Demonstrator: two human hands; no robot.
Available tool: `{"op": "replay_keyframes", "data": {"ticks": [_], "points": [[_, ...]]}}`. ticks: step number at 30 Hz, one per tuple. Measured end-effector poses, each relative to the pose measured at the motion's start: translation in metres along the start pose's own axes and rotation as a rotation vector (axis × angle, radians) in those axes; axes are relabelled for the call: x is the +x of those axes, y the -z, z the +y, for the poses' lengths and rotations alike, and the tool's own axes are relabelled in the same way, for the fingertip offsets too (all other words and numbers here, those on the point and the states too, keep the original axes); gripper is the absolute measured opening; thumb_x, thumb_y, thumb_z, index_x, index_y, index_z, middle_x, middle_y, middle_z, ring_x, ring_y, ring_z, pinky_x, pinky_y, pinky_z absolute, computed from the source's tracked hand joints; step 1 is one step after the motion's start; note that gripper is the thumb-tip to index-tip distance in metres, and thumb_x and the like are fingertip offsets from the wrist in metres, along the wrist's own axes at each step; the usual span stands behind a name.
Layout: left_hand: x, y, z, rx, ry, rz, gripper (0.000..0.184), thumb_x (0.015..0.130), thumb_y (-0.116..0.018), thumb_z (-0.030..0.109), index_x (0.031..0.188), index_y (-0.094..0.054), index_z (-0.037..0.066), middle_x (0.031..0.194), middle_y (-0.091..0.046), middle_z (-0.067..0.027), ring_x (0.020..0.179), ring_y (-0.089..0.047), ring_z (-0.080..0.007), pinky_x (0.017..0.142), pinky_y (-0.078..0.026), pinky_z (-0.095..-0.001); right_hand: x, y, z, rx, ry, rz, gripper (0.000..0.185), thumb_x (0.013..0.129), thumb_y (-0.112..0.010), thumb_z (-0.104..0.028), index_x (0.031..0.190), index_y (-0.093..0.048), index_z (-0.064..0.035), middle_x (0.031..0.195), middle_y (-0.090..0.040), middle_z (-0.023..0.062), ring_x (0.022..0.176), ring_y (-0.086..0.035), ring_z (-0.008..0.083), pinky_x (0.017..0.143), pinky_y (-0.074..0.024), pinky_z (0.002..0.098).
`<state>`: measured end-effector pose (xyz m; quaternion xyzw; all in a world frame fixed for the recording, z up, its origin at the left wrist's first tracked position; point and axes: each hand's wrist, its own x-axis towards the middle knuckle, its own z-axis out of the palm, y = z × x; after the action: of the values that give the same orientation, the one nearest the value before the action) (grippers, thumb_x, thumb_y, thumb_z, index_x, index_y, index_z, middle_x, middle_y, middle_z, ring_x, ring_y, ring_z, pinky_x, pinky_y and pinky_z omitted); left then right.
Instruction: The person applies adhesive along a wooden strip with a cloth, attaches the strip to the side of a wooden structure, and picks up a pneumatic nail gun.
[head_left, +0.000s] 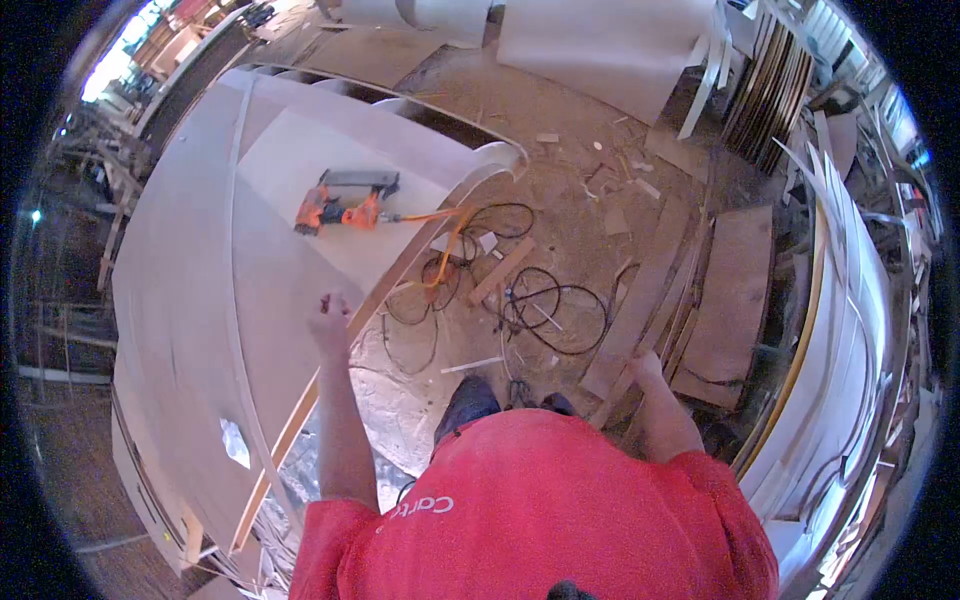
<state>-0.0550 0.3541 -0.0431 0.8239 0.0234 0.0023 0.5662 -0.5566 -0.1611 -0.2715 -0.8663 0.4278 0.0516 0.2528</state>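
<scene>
My left hand (328,320) is over the pale panel surface (285,265), close to its curved wooden edge. Its fingers are curled, with a small dark spot at their tips that I cannot make out. Farther up the panel lies an orange and black nail gun (362,213), apart from the hand. An orange air hose (438,214) leads from it over the edge to the floor. My right hand (643,366) hangs low at my right side, above long boards on the floor; its fingers are too small and blurred to read.
Black coiled cables (560,310) and wood offcuts (502,270) litter the floor ahead. Long boards (728,300) lie to the right, beside curved white sheets (840,370). Stacked thin panels (768,95) lean at the back right. A crumpled plastic piece (235,443) sits on the panel.
</scene>
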Motion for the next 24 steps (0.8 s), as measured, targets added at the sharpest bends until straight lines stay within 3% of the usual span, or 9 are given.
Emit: {"op": "replay_keyframes", "data": {"ticks": [2, 4, 6, 10, 11, 14, 18, 21, 24], "points": [[0.056, -0.019, 0.001, -0.153, 0.123, 0.017, 0.028, 0.096, -0.071, 0.028, 0.085, -0.065, 0.003, 0.067, -0.059, -0.0016, 0.067, -0.06, -0.0091, 0.059, -0.048, -0.0278, -0.009, -0.014, 0.033, 0.063, -0.272, -0.112, 0.024, 0.082, -0.069, -0.024, 0.095, -0.076, -0.0051, 0.092, -0.076, 0.0154, 0.089, -0.075, 0.0304, 0.074, -0.06, 0.0434], [0.092, -0.035, 0.0, -0.06, 0.136, 0.039, 0.03, 0.096, -0.072, 0.033, 0.087, -0.065, 0.006, 0.071, -0.061, -0.0006, 0.066, -0.059, -0.0082, 0.056, -0.047, -0.0254, -0.013, -0.077, 0.099, -0.14, -0.249, -0.207, 0.035, 0.089, -0.064, -0.04, 0.102, -0.076, -0.0092, 0.105, -0.075, 0.0206, 0.099, -0.073, 0.0388, 0.086, -0.0589, 0.0503], [0.098, -0.059, 0.038, -0.026, 0.211, 0.022, 0.031, 0.096, -0.073, 0.035, 0.087, -0.065, 0.006, 0.072, -0.062, -0.0008, 0.066, -0.06, -0.0079, 0.056, -0.047, -0.0254, -0.046, -0.049, 0.077, -0.352, -0.259, -0.441, 0.037, 0.096, -0.055, -0.039, 0.111, -0.072, -0.0091, 0.109, -0.074, 0.0179, 0.099, -0.073, 0.0365, 0.087, -0.059, 0.0497], [0.18, -0.095, -0.029, -0.26, 0.139, 0.022, 0.036, 0.093, -0.077, 0.038, 0.085, -0.069, 0.004, 0.076, -0.068, -0.0037, 0.064, -0.062, -0.0099, 0.057, -0.049, -0.0292, -0.111, -0.034, 0.061, -0.031, -0.226, -0.233, 0.038, 0.102, -0.049, -0.031, 0.129, -0.061, -0.0081, 0.109, -0.072, 0.0089, 0.092, -0.067, 0.0287, 0.077, -0.0572, 0.0453], [0.194, -0.107, -0.042, -0.385, 0.068, 0.032, 0.039, 0.092, -0.078, 0.04, 0.086, -0.071, 0.002, 0.077, -0.07, -0.0058, 0.063, -0.063, -0.0115, 0.058, -0.05, -0.0314, -0.102, -0.024, 0.05, 0.028, -0.268, -0.234, 0.036, 0.101, -0.05, -0.03, 0.128, -0.061, -0.0081, 0.107, -0.071, 0.0088, 0.091, -0.067, 0.0285, 0.077, -0.0571, 0.045], [0.134, -0.124, 0.132, 0.637, 0.368, 0.229, 0.047, 0.089, -0.079, 0.044, 0.09, -0.073, -0.003, 0.082, -0.073, -0.0099, 0.068, -0.068, -0.0184, 0.063, -0.053, -0.0362, -0.045, 0.013, 0.02, 0.197, -0.453, -0.253, 0.033, 0.099, -0.053, -0.03, 0.122, -0.063, -0.008, 0.104, -0.071, 0.0086, 0.089, -0.066, 0.0278, 0.076, -0.0571, 0.0441], [0.176, -0.125, 0.05, 0.146, 0.321, 0.197, 0.057, 0.084, -0.079, 0.048, 0.092, -0.073, -0.008, 0.086, -0.074, -0.0138, 0.08, -0.072, -0.0249, 0.073, -0.056, -0.0397, 0.054, 0.062, -0.01, 0.344, -0.501, -0.179, 0.029, 0.097, -0.057, -0.029, 0.115, -0.065, -0.0079, 0.098, -0.07, 0.0084, 0.086, -0.066, 0.027, 0.074, -0.057, 0.0429], [0.173, -0.14, 0.053, 0.491, 0.288, 0.464, 0.052, 0.08, -0.077, 0.041, 0.093, -0.07, -0.009, 0.091, -0.075, -0.0194, 0.086, -0.074, -0.0307, 0.081, -0.056, -0.043, 0.127, 0.082, -0.019, 0.363, -0.442, -0.186, 0.026, 0.095, -0.06, -0.028, 0.11, -0.067, -0.0078, 0.095, -0.07, 0.0083, 0.083, -0.066, 0.0263, 0.073, -0.0569, 0.0419], [0.179, -0.143, 0.04, 0.49, 0.286, 0.581, 0.04, 0.083, -0.076, 0.032, 0.094, -0.07, -0.006, 0.088, -0.074, -0.0154, 0.082, -0.072, -0.0251, 0.073, -0.057, -0.0417, 0.201, 0.094, -0.015, 0.333, -0.356, -0.24, 0.024, 0.093, -0.064, -0.028, 0.105, -0.069, -0.0077, 0.091, -0.07, 0.0081, 0.081, -0.066, 0.0257, 0.071, -0.0568, 0.041]]}}
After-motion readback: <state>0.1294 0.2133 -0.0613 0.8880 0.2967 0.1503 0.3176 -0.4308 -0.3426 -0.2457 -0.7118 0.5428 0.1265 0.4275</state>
